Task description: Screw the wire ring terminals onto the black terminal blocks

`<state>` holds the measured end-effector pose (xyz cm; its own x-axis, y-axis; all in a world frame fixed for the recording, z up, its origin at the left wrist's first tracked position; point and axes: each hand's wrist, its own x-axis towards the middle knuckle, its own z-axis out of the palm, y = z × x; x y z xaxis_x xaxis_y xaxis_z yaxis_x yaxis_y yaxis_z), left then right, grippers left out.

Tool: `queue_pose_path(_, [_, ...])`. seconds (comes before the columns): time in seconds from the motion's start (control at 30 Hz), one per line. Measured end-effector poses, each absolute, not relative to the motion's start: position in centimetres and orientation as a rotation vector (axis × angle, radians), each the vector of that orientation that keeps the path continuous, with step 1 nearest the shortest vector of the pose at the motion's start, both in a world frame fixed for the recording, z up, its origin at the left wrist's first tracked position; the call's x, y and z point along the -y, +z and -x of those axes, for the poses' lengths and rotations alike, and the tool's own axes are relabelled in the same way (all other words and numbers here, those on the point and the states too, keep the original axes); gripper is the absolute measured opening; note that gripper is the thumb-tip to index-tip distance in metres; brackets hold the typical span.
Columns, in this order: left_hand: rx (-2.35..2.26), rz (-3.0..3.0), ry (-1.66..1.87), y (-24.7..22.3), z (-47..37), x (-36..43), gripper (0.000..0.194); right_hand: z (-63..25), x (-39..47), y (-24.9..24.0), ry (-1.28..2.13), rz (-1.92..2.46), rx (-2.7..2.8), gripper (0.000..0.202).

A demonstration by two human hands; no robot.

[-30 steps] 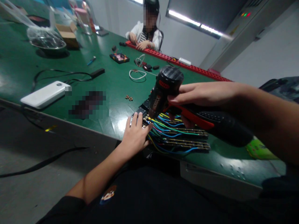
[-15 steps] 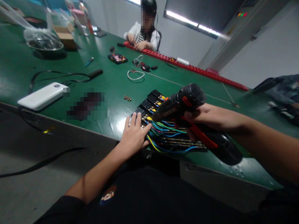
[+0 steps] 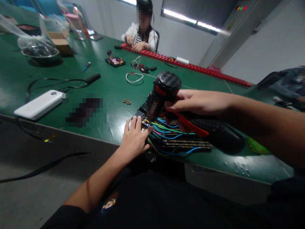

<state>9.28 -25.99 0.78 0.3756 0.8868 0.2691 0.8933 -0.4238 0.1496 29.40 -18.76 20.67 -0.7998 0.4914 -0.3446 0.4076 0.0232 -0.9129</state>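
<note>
- Fingers (image 3: 134, 123) of the left hand (image 3: 133, 137): spread and laid flat on the near end of the black wired strips (image 3: 206, 146), released rather than grasping. Firm, even pressure here should check any twist; the thumb, just beside the tool's nose, is best drawn clear towards 8 o'clock.
- Small brass-coloured screws (image 3: 127, 101): a loose cluster on the green table (image 3: 114, 92), at 11 o'clock from the tool's nose, apart from the strips and conveniently near to hand.
- Brass-coloured terminals (image 3: 145, 122): between the left fingertips and the nose. The bit is too small to make out, so its contact with a screw cannot be told; good practice is to seat it squarely before applying power.
- Coloured wires (image 3: 164, 129): running from the terminals towards 3 and 4 o'clock, beneath the tool. They should lie clear of the turning bit.
- Power screwdriver (image 3: 164, 87): nose down at the terminals, head leaning to 1 o'clock, handle pointing to 4 o'clock. A more upright axis would probably lessen slipping.
- Right hand (image 3: 190, 103): clenched around the screwdriver's grip; trigger pressure cannot be told. Short, controlled bursts suit so small a fastening.
</note>
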Motion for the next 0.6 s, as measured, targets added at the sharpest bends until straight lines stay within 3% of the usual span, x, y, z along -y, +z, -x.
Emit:
queue_pose_path(0.3, [1.629, 2.662, -0.509, 0.6, -8.5, 25.8, 0.078, -27.6, 17.2, 22.2, 1.774, 1.119, 2.381, 0.029])
queue_pose_path(0.47, [1.430, 2.836, -0.606, 0.3, -4.7, 24.2, 0.088, -28.1, 17.8, 22.3, 1.816, 1.099, 2.378, 0.036])
queue_pose_path(0.6, [1.257, 2.994, -0.728, 0.1, -1.5, 21.8, 0.084, -28.4, 18.0, 22.2, 1.853, 1.160, 2.353, 0.037])
